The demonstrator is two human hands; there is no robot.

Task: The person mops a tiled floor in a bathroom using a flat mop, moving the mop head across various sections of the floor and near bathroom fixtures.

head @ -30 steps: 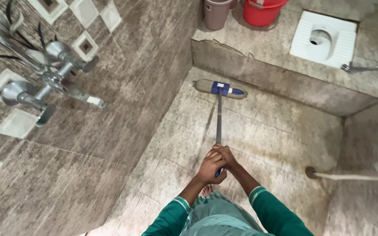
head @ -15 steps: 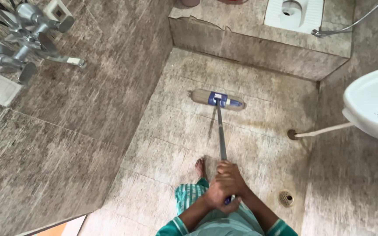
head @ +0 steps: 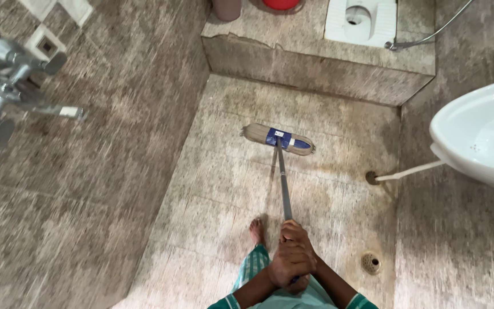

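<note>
Both hands are stacked on the upper end of a long grey metal broom handle (head: 283, 183), held out in front of the body so that the pole slants down and away to the floor. The right hand (head: 297, 240) sits higher along the pole with its fingers curled fully round it; the left hand (head: 284, 270) is wrapped just below and partly over it, though where one hand ends and the other begins is hard to make out from this angle. Neither hand shows any opening: both are clamped tight on the handle. At the far end, the flat brush head with pale bristles and a blue plastic bracket (head: 279, 139) lies across the stained beige tiled floor (head: 212, 189), well ahead of the person's bare foot (head: 257, 230), a two-handed grip that suits pushing a long tool. A round floor drain (head: 371, 262) lies just right of the hands, a white ceramic washbasin (head: 481, 137) juts from the right wall, and chrome taps (head: 12, 86) stick out on the left.
</note>
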